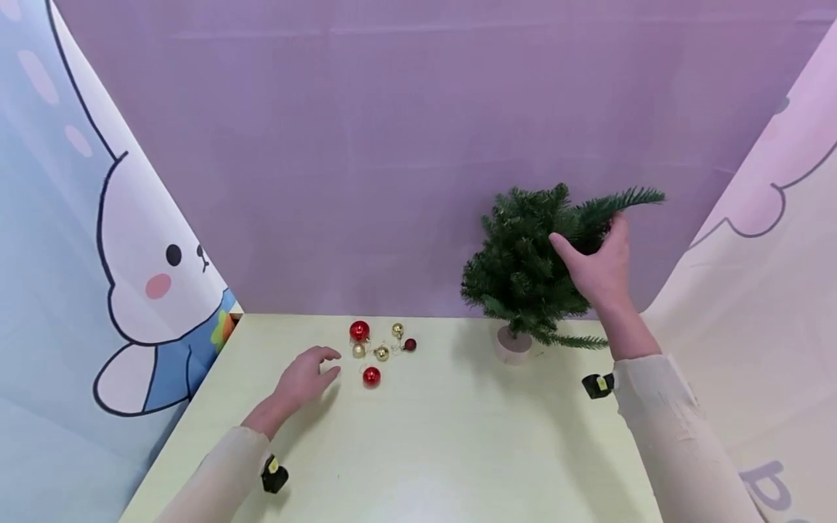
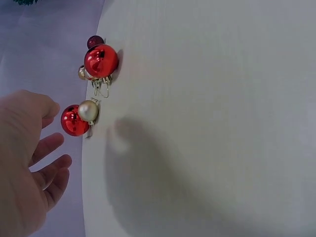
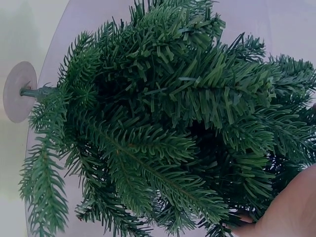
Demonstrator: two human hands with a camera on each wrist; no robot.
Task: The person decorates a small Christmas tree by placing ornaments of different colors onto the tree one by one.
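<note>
An artificial Christmas tree (image 1: 526, 254) stands on its round pale base (image 1: 513, 346) at the back right of the table. Its green branches fill most of the right wrist view. My right hand (image 1: 598, 265) is at the tree's upper right side, thumb in front of the foliage and fingers curled behind a branch, their tips hidden. My left hand (image 1: 304, 378) hovers with loosely bent fingers and holds nothing. Just beyond its fingertips lie a large red bauble (image 1: 360, 331), another red bauble (image 1: 371, 376), a dark red ball (image 1: 410, 344) and several small gold baubles (image 1: 381, 353).
Both groups of things sit near the back edge of the pale table (image 1: 418, 450). A purple cloth (image 1: 392, 160) hangs behind it. Printed cloths flank it, with a cartoon rabbit (image 1: 157, 290) on the left one.
</note>
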